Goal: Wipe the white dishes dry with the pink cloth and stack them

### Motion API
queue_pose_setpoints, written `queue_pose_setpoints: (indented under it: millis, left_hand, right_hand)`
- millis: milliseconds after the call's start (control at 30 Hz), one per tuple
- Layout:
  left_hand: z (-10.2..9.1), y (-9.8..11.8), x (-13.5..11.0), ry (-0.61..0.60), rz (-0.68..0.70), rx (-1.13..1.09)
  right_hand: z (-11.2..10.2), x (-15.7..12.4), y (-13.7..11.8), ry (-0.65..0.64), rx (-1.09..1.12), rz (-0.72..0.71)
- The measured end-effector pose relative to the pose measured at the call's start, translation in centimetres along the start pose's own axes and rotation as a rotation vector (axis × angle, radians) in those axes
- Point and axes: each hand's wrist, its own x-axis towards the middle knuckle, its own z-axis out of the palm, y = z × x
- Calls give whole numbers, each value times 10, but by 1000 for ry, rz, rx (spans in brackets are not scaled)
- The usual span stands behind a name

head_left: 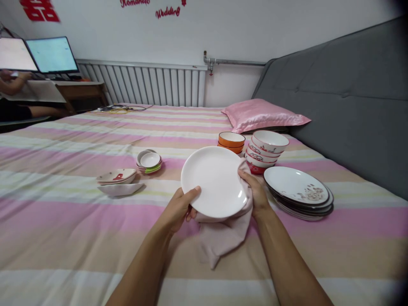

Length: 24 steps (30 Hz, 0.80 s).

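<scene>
A round white plate [212,180] is held tilted above the striped bed, its face toward me. My left hand [183,204] grips the plate's lower left rim, thumb on the face and fingers curled underneath. At the right rim, my right hand [255,189] is closed on a pale pink cloth [228,233] pressed against the plate. Part of this cloth lies behind the plate and hangs below it. Just right of my right hand is a stack of plates [296,187], the top one with a brown flower pattern.
Behind the plate stand stacked white bowls [266,146] and orange bowls [232,140]. Small dishes [149,160] and boat-shaped dishes [117,180] lie at left. A pink pillow [264,114] rests near the grey headboard [334,93]. Another person's arm [14,83] shows by the monitors [52,55].
</scene>
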Motion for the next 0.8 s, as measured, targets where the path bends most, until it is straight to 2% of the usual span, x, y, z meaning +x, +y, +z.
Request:
queue_pose_setpoints:
  millis: [167,367,433,600,800]
  left_hand:
    - [9,-5,1,50,58,-85]
    - [20,-7,2,153,115,-164]
    - [22,-7,2,169,136,-193]
    - [25,-5,2,195,162,-254]
    - [26,-4,1,241,171,-275]
  right_hand:
    - [9,-1,7,34,32,-59]
    - [29,-9,20,160,-102,-130]
    - [37,-14,23,132,-122,-142]
    - [51,-28,25,-38,-198,-145]
    - [53,-32,27,-210,-231,-123]
